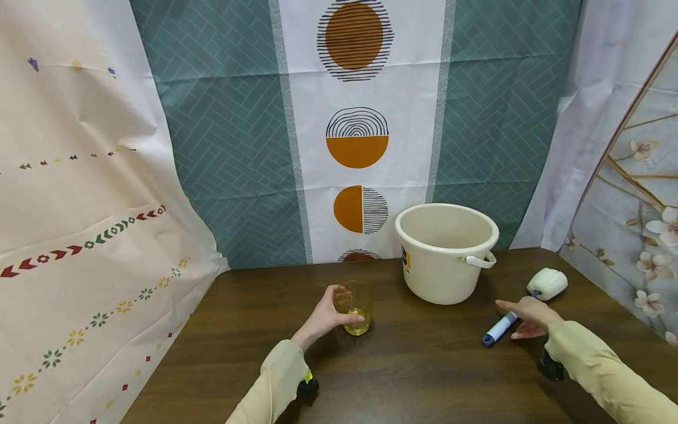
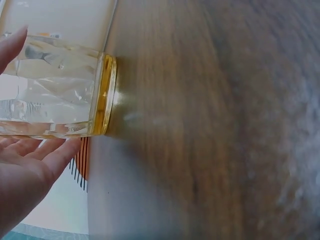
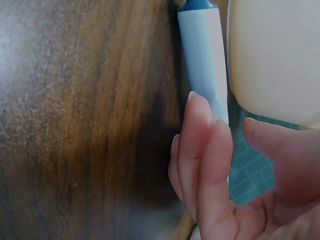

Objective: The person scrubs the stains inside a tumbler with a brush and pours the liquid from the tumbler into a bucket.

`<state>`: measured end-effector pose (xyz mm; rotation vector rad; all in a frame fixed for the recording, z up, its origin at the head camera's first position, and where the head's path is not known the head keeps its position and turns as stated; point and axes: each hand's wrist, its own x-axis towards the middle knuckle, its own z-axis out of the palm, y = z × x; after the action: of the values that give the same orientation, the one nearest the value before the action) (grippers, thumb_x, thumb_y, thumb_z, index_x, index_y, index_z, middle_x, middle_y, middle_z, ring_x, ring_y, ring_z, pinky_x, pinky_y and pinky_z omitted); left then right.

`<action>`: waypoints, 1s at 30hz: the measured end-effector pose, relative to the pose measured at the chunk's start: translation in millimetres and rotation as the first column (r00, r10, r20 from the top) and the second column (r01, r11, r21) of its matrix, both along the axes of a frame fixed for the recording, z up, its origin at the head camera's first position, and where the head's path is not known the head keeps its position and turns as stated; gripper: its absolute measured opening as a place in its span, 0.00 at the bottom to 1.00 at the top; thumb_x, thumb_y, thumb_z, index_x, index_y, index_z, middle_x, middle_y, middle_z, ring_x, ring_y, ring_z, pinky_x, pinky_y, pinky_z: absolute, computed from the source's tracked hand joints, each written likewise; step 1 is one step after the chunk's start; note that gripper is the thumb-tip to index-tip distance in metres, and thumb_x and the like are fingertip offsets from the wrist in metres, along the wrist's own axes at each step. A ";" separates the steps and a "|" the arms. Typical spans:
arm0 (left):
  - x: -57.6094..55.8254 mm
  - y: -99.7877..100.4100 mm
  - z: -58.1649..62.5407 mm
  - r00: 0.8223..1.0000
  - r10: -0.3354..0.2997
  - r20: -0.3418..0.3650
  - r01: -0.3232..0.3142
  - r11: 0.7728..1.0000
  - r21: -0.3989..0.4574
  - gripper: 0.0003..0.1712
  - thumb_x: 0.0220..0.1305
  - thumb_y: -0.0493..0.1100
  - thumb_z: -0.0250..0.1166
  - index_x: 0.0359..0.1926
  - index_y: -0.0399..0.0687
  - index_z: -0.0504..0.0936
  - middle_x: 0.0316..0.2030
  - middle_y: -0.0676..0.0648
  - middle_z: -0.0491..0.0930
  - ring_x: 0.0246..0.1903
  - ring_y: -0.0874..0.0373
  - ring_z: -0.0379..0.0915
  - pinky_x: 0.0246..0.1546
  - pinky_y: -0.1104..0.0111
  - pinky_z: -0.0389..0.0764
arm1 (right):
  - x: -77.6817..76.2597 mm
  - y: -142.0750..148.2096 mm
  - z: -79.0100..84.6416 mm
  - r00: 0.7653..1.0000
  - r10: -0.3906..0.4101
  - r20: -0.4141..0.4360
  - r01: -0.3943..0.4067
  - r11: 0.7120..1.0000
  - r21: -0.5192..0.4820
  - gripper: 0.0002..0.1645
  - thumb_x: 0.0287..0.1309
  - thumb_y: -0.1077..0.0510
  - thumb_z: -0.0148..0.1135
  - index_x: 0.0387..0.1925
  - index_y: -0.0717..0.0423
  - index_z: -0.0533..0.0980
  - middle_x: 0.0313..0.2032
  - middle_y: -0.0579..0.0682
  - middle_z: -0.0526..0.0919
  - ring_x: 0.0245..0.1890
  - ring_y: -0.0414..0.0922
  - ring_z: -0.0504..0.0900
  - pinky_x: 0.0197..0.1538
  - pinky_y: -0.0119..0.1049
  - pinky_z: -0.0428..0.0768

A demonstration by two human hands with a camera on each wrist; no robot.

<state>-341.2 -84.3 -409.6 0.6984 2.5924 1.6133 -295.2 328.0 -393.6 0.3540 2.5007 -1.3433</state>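
In the head view my left hand [image 1: 325, 315] grips a clear yellowish drinking glass [image 1: 362, 300] from its left side, thumb across the front. The left wrist view has the thumb on one side of the glass [image 2: 60, 95] and the fingers on the other, its thick amber base close over the wood. A sponge brush [image 1: 500, 328] with a white head and a pale blue handle lies on the table at the right. My right hand [image 1: 534, 316] is over its handle, thumb spread apart from the fingers. In the right wrist view the fingertips overlap the handle [image 3: 202, 55].
A cream bucket [image 1: 442, 280] with a white side handle stands at the back, between the glass and the brush head. The brown wooden table [image 1: 413, 377] ends at patterned cloths [image 1: 233, 147] behind and at both sides.
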 end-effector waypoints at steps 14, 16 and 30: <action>8.6 10.4 0.2 0.997 -0.072 0.021 0.072 0.997 0.007 0.40 0.26 0.52 0.63 0.42 0.47 0.52 0.41 0.49 0.60 0.40 0.54 0.56 0.32 0.65 0.61 | 1.7 -1.4 3.2 1.000 -0.008 -0.014 0.007 1.000 -0.015 0.37 0.40 0.44 0.44 0.37 0.75 0.49 0.14 0.57 0.70 0.14 0.46 0.71 0.19 0.33 0.68; 10.2 13.1 -0.8 0.997 -0.078 0.002 0.078 0.997 -0.006 0.40 0.25 0.53 0.62 0.42 0.48 0.52 0.41 0.50 0.61 0.39 0.54 0.56 0.32 0.65 0.61 | 3.0 -1.8 4.1 1.000 -0.013 -0.015 0.013 1.000 -0.024 0.33 0.41 0.46 0.44 0.35 0.74 0.51 0.14 0.57 0.70 0.14 0.45 0.71 0.20 0.33 0.68; 24.6 27.4 1.7 0.992 -0.091 -0.085 0.087 0.995 -0.059 0.40 0.24 0.54 0.62 0.41 0.47 0.53 0.38 0.51 0.63 0.37 0.55 0.59 0.29 0.68 0.62 | -7.3 11.8 -10.5 0.999 0.019 -0.028 -0.022 0.994 -0.112 0.33 0.35 0.44 0.50 0.29 0.72 0.56 0.13 0.57 0.70 0.15 0.47 0.72 0.19 0.33 0.68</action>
<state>-316.6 -56.9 -408.0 0.8862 2.6118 1.5141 -302.5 339.8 -404.1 0.2875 2.4304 -1.4821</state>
